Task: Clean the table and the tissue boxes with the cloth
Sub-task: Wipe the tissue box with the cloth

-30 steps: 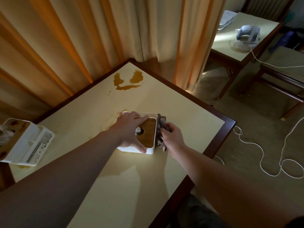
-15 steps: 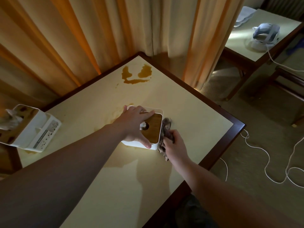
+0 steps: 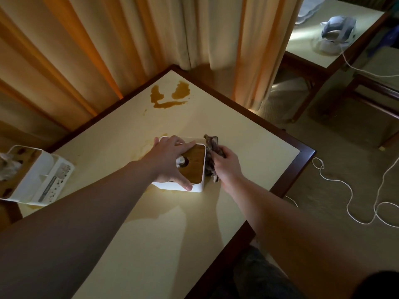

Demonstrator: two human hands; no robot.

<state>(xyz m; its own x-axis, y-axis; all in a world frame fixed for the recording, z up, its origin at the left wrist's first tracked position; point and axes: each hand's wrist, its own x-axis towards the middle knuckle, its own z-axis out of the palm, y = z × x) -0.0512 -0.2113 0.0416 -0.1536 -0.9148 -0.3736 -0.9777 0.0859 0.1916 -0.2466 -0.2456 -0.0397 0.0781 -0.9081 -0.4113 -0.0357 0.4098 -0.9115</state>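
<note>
Dim, warm light glows through the curtains [image 3: 129, 50]; arm shadows fall across the table [image 3: 151, 234]; edges bend, and lower corners go dark.

Probably a hotel room: curtains [image 3: 108, 50], carpet [image 3: 323, 201], tables [image 3: 194, 212]

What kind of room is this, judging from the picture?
Probably a hotel or guest room: long curtains hang behind a wood-edged table, the floor is carpet, and a second similar table stands nearby.
</note>
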